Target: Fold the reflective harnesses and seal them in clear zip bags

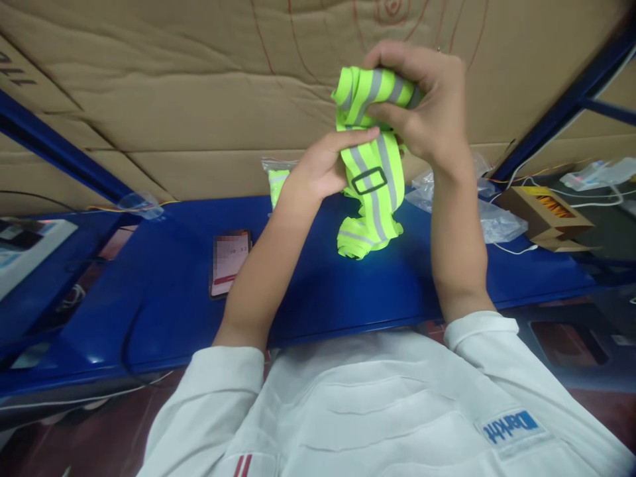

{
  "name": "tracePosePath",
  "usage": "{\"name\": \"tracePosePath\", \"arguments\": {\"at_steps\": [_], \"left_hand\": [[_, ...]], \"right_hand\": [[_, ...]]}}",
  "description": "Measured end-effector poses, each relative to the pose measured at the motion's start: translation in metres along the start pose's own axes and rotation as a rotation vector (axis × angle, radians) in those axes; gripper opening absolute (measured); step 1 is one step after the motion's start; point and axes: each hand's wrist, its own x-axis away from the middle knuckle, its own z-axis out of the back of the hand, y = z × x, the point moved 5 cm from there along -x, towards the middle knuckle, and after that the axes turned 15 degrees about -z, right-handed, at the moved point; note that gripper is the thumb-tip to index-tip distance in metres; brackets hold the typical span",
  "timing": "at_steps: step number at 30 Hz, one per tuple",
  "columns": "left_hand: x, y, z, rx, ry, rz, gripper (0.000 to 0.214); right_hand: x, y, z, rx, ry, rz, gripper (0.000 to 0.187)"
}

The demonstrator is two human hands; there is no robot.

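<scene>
A neon yellow reflective strap [373, 165] with grey stripes and a black buckle hangs in front of me above the blue table [318, 285]. My right hand [422, 106] is closed round its bunched upper end. My left hand [322, 162] pinches the strap lower down, thumb pressed against the fabric beside the buckle. The strap's loose lower folds rest on the table.
A phone [228, 262] lies on the table to the left. A bagged yellow strap [277, 182] sits behind my left hand. Clear plastic bags [491, 218], an open cardboard box [546, 212] and white cables lie at the right. Cardboard sheets line the back.
</scene>
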Motion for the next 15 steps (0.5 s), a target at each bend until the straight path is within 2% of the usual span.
{"name": "tracePosePath", "arguments": {"at_steps": [3,6,9,12,13,15], "left_hand": [[-0.005,-0.001,0.007,-0.047,0.119,-0.036,0.015],[-0.004,0.0,0.008,-0.009,0.098,-0.047,0.013],[-0.002,0.005,0.002,0.056,0.06,-0.051,0.033],[-0.002,0.017,-0.006,0.038,0.091,-0.081,0.065],[-0.002,0.02,-0.008,0.009,0.119,-0.085,0.071],[-0.001,0.026,-0.011,-0.061,0.178,-0.06,0.066]], "right_hand": [[-0.002,-0.001,-0.01,0.03,-0.028,0.026,0.044],[-0.002,-0.003,-0.013,0.042,-0.048,0.055,0.035],[0.0,-0.01,-0.01,0.037,-0.042,0.073,0.029],[0.004,-0.021,-0.011,0.069,-0.034,0.109,0.036],[0.005,-0.025,-0.011,0.076,-0.023,0.133,0.039],[0.005,-0.027,-0.013,0.092,-0.014,0.169,0.043]]}}
